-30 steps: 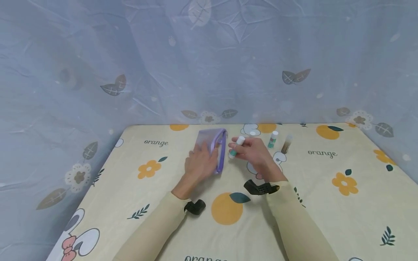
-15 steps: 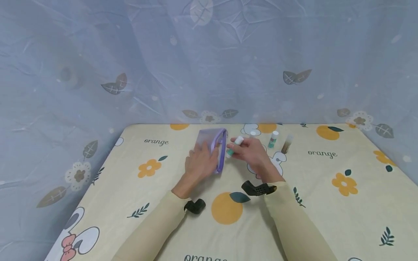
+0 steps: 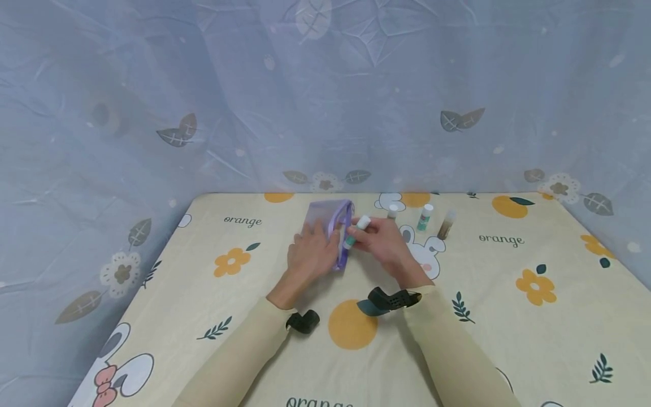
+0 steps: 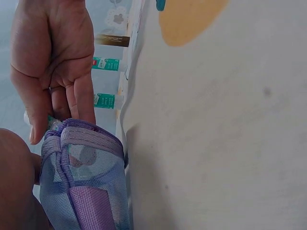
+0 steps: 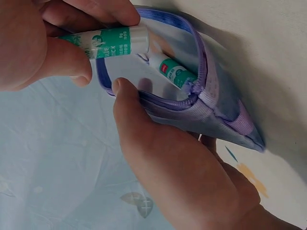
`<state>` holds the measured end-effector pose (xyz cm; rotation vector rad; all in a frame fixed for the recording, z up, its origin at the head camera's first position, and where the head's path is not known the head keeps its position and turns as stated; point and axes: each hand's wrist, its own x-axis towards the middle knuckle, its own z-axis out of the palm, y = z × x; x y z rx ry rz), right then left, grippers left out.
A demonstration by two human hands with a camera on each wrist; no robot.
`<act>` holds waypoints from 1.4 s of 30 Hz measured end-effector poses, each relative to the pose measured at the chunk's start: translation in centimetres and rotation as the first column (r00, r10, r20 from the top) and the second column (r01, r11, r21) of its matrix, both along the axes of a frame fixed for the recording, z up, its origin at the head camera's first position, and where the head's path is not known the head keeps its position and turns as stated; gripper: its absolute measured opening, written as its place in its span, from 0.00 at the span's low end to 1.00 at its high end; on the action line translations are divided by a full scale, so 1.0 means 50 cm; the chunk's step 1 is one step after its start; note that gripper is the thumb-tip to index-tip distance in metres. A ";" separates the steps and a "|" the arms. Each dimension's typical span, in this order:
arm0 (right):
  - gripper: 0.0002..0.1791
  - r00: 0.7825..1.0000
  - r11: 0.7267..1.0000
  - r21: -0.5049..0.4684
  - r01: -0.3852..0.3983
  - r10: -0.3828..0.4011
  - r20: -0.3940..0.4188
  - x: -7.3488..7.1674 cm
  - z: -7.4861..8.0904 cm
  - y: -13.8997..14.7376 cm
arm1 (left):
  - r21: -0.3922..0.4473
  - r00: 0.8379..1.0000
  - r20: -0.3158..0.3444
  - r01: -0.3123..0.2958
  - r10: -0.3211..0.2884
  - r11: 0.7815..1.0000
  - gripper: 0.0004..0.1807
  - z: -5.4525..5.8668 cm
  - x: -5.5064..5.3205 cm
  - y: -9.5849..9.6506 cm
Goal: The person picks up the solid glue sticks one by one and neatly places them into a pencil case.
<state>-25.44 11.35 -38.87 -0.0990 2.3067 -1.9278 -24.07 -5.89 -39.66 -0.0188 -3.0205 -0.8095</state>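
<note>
A purple-trimmed mesh zip pouch (image 3: 316, 210) lies on the table with its mouth gaping to the right. My left hand (image 3: 312, 251) holds it, the thumb at the rim in the right wrist view. My right hand (image 3: 383, 243) pinches a green-and-white glue stick (image 3: 356, 232) between thumb and fingers. Seen from the right wrist, that glue stick (image 5: 112, 42) points one end into the mouth of the pouch (image 5: 204, 67). Another glue stick (image 5: 177, 72) rests inside the pouch.
Behind and right of my right hand stand a partly hidden white-topped stick (image 3: 393, 211), a green glue stick (image 3: 425, 217) and a brown tube (image 3: 446, 225). A patterned cloth (image 3: 254, 350) covers the table. A pale blue curtain (image 3: 325, 102) hangs along the back.
My right hand has moved left with the glue stick, bringing it from beside the pouch to its open mouth. The left hand and the pouch have stayed almost still.
</note>
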 end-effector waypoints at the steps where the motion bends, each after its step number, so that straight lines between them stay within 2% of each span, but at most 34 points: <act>1: 0.21 1.000 1.000 -0.008 -0.002 0.002 -0.002 0.000 0.000 -0.002 | 0.002 1.000 0.001 0.000 0.000 1.000 0.37 0.000 0.000 0.000; 10: 0.17 0.999 0.998 -0.052 -0.027 0.026 -0.017 0.004 -0.002 -0.010 | 0.007 1.000 0.000 -0.003 0.003 1.000 0.37 0.002 0.002 0.000; 18: 0.15 1.000 0.999 -0.054 -0.004 0.004 0.008 0.007 0.000 -0.018 | -0.009 1.000 -0.005 -0.005 0.005 1.000 0.37 0.006 0.005 0.001; 28: 0.11 1.000 0.998 -0.057 0.014 -0.012 0.027 0.010 -0.010 -0.023 | 0.010 1.000 -0.001 -0.007 0.007 1.000 0.38 -0.002 0.002 0.002; 42: 0.14 0.997 0.999 -0.032 0.026 -0.024 0.067 0.009 -0.011 -0.030 | -0.002 1.000 0.003 -0.010 0.010 1.000 0.37 0.000 0.002 0.003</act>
